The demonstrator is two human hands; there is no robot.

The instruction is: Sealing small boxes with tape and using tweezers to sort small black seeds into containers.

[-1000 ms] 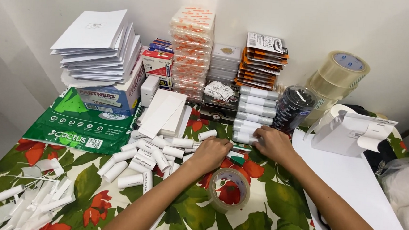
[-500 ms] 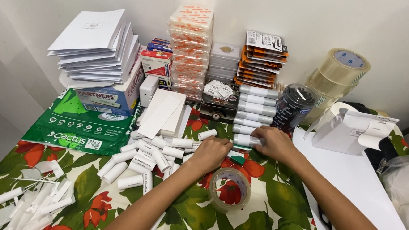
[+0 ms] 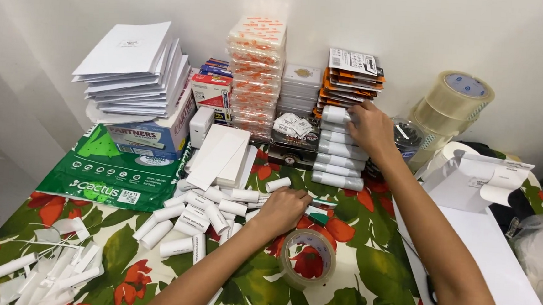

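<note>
Right hand: it is in the upper middle of the frame, at the top of the stack of white rolls. The fingers are closed around the top roll and grip it by its right end.
Stack of white rolls: it stands in the centre right, rolls lying one over another, in front of a pile of orange and black packets.
Left hand: it is in the centre of the frame, palm down on the tablecloth. The fingers are curled over the right end of the loose white rolls; I cannot tell if they grip one.
Loose white rolls: they lie scattered in the middle left, in different directions, some touching each other.
Tape roll: it lies flat in the lower centre, just below the left hand.
Big clear tape rolls: upper right, leaning on the wall.
White envelopes: a pile in the upper left, on a box.
Green packet: it lies flat at the left, below the box.
White paper strips: lower left corner.
</note>
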